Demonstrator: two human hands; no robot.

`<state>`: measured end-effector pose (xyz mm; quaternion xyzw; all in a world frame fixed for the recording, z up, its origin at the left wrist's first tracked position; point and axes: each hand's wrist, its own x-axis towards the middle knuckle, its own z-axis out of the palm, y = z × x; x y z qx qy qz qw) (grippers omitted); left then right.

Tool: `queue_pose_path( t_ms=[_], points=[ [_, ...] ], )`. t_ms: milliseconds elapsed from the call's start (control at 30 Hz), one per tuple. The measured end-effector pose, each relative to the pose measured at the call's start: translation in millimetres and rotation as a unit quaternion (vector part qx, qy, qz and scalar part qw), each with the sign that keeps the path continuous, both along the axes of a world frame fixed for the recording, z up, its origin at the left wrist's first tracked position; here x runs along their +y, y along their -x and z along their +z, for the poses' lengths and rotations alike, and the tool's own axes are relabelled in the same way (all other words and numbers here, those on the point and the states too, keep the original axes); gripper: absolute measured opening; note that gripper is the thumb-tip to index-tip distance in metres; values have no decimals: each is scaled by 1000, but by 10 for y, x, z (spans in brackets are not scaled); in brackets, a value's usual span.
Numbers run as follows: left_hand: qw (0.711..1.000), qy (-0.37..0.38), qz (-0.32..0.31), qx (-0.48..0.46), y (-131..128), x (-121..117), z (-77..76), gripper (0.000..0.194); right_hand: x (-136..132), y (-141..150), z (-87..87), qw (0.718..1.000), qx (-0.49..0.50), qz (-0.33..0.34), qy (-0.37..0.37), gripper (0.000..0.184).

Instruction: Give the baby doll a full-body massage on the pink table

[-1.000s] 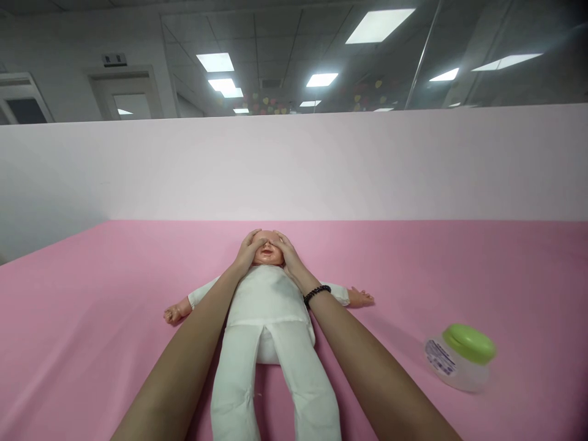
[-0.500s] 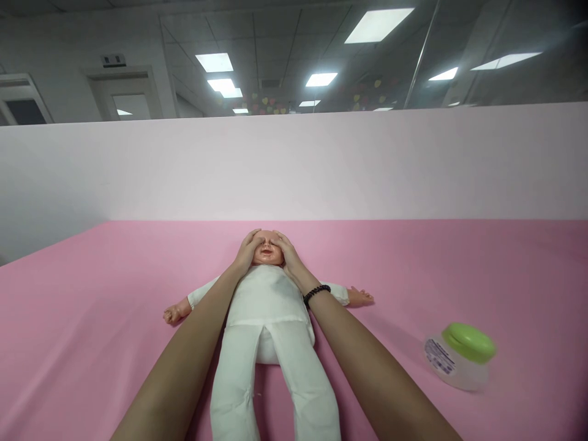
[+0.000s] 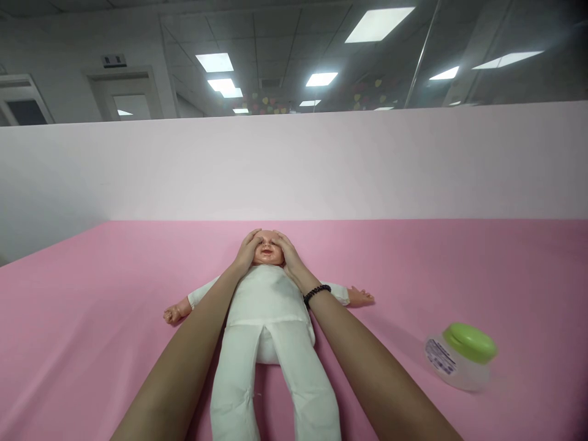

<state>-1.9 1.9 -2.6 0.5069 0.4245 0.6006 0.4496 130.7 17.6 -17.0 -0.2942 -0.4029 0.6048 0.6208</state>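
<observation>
A baby doll [image 3: 269,294] in a white cloth suit lies on its back, its head toward the far side and its arms spread out. My left hand [image 3: 248,251] cups the left side of its head, with the thumb on the face near the eye. On the other side, my right hand [image 3: 291,254] is wrapped round the head in the same way, thumb by the other eye. The doll's nose and mouth show between my hands, while the sides of its head are hidden. A dark beaded bracelet [image 3: 316,294] circles my right wrist.
The doll lies on a pink padded surface [image 3: 436,263]. To the right rests a clear container with a green lid [image 3: 469,343] and a printed label, tilted. A white low wall [image 3: 294,165] runs along the back, with glass and ceiling lights above it.
Both thumbs have slid slightly outward, away from the doll's nose, so more of its eye area shows. The palms stay at the sides of its head.
</observation>
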Motion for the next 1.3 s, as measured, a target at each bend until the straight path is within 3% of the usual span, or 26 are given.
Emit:
queue_pose_path(
  t_ms=[233, 467, 567, 667, 767, 833, 933, 1033, 1167, 1300],
  points=[
    [1000, -26, -10, 11, 41, 30, -52, 57, -10, -5, 5, 1000, -2, 15, -6, 58],
    [1000, -8, -27, 10, 60, 72, -68, 54, 38, -11, -3, 1000, 21, 19, 7, 50],
    [997, -3, -74, 28, 167, -39, -53, 69, -25, -48, -3, 998, 17, 53, -6, 60],
    [987, 11, -148, 65, 307, -209, -1, 96, -112, -110, -18, 997, 8, 72, -15, 69],
    [978, 14, -179, 108, 396, -328, 66, 111, -172, -190, -29, 997, 2, 80, -19, 54],
    [976, 16, -182, 121, 412, -355, 96, 113, -187, -244, -24, 996, 1, 86, -21, 42],
    [977, 10, -181, 114, 402, -344, 103, 113, -197, -289, -5, 995, 1, 96, -21, 38],
    [978, 4, -184, 101, 393, -312, 79, 110, -219, -271, 7, 994, 4, 105, -19, 47],
    [977, 21, -199, 73, 393, -263, 34, 111, -256, -223, 15, 993, 7, 120, -17, 77],
    [979, 28, -191, 60, 384, -239, 14, 113, -263, -268, 59, 990, 2, 138, -24, 71]
  ],
)
